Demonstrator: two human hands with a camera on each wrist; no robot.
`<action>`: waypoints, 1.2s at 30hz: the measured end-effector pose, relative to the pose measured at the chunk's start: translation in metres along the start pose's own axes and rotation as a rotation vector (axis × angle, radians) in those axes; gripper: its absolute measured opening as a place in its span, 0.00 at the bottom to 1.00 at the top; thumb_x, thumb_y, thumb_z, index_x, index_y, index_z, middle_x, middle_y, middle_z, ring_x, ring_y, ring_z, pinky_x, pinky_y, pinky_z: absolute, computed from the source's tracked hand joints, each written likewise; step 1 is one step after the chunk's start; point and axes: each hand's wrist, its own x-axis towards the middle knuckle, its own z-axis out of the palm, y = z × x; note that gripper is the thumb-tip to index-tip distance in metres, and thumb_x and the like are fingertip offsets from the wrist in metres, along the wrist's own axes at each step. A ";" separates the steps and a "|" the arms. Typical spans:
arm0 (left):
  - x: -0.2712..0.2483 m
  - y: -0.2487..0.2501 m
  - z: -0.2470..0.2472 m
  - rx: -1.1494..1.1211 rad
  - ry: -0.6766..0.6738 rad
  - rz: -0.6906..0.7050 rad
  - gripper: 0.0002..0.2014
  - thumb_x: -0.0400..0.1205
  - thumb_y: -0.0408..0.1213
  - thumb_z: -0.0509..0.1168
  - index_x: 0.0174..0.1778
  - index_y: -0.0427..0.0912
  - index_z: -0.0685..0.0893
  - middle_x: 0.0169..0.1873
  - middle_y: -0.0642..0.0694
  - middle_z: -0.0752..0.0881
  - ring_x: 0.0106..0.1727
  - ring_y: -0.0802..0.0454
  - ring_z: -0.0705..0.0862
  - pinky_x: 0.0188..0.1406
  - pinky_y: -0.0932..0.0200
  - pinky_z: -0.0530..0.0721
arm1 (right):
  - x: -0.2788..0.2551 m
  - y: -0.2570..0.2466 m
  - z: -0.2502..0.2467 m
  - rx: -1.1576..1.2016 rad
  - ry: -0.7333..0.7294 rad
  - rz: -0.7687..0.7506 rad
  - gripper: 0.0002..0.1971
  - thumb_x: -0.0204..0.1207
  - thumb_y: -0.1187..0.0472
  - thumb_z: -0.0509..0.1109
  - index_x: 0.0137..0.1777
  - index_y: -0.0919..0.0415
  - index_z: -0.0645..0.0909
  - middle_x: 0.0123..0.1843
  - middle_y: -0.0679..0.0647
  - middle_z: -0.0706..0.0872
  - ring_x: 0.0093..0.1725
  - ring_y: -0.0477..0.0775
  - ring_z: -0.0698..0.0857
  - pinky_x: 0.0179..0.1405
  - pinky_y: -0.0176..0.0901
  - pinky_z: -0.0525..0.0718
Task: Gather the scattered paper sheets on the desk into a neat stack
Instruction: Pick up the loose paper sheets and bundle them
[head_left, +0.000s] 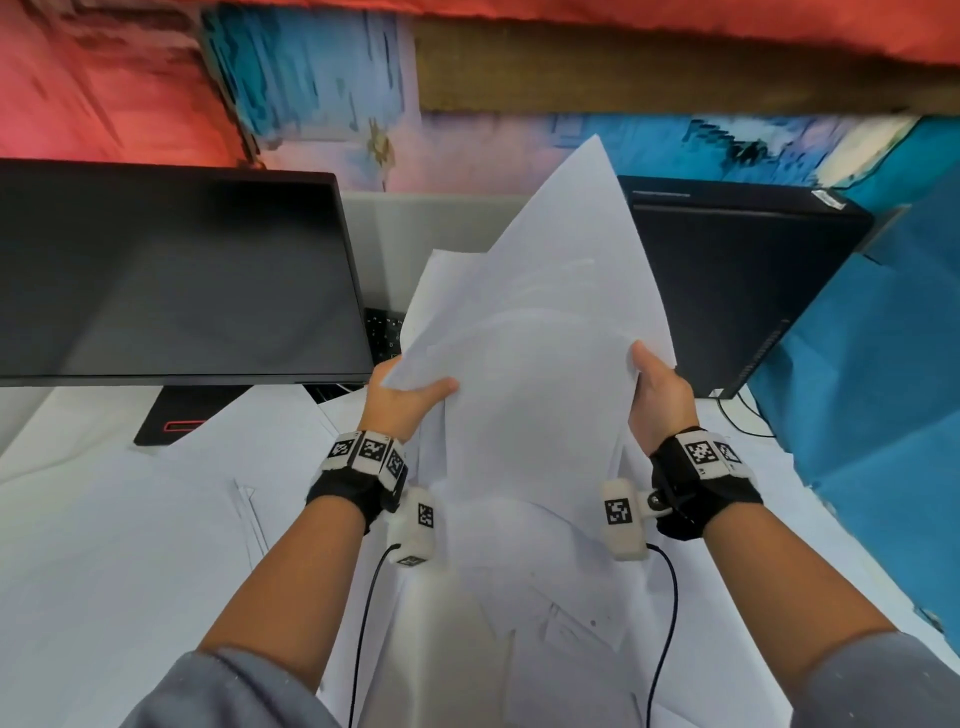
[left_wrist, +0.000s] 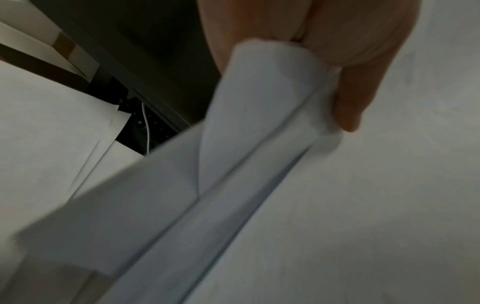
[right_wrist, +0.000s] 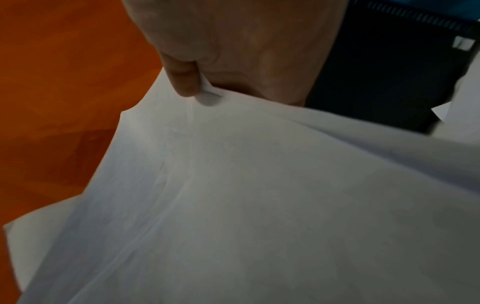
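Observation:
A loose bundle of white paper sheets (head_left: 535, 332) is held upright above the desk, its corners fanned out unevenly. My left hand (head_left: 402, 400) grips its left edge with the thumb across the front. My right hand (head_left: 657, 395) grips its right edge. Seen from the left wrist, the held sheets (left_wrist: 259, 127) bend under my thumb (left_wrist: 355, 98). The right wrist view shows my thumb (right_wrist: 182, 80) pinching the paper (right_wrist: 259, 195). More white sheets (head_left: 156, 519) lie spread over the desk below.
A dark monitor (head_left: 171, 280) stands at the back left, with its base (head_left: 182, 415) on the desk. A black computer tower (head_left: 737, 291) stands at the back right beside a blue partition (head_left: 872, 415). A keyboard (head_left: 384, 332) peeks out behind the papers.

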 end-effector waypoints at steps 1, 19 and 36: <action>0.001 0.000 0.001 -0.017 0.030 0.000 0.13 0.73 0.23 0.74 0.47 0.44 0.83 0.40 0.55 0.84 0.39 0.66 0.85 0.35 0.79 0.81 | -0.002 -0.001 -0.001 0.048 -0.026 0.012 0.10 0.84 0.55 0.60 0.51 0.59 0.79 0.36 0.45 0.85 0.39 0.43 0.84 0.28 0.23 0.77; -0.007 -0.009 -0.004 -0.117 0.169 0.072 0.21 0.73 0.23 0.73 0.56 0.44 0.77 0.46 0.56 0.83 0.46 0.66 0.81 0.36 0.85 0.77 | -0.005 -0.025 0.010 -0.073 -0.039 -0.197 0.09 0.84 0.59 0.55 0.49 0.58 0.76 0.36 0.45 0.80 0.27 0.34 0.80 0.27 0.27 0.78; -0.006 -0.011 -0.010 -0.098 0.096 0.046 0.13 0.72 0.28 0.76 0.45 0.49 0.84 0.42 0.52 0.88 0.42 0.62 0.88 0.36 0.69 0.83 | -0.003 -0.049 -0.004 -0.060 0.083 -0.387 0.14 0.80 0.63 0.55 0.57 0.53 0.81 0.49 0.53 0.85 0.44 0.47 0.81 0.44 0.44 0.83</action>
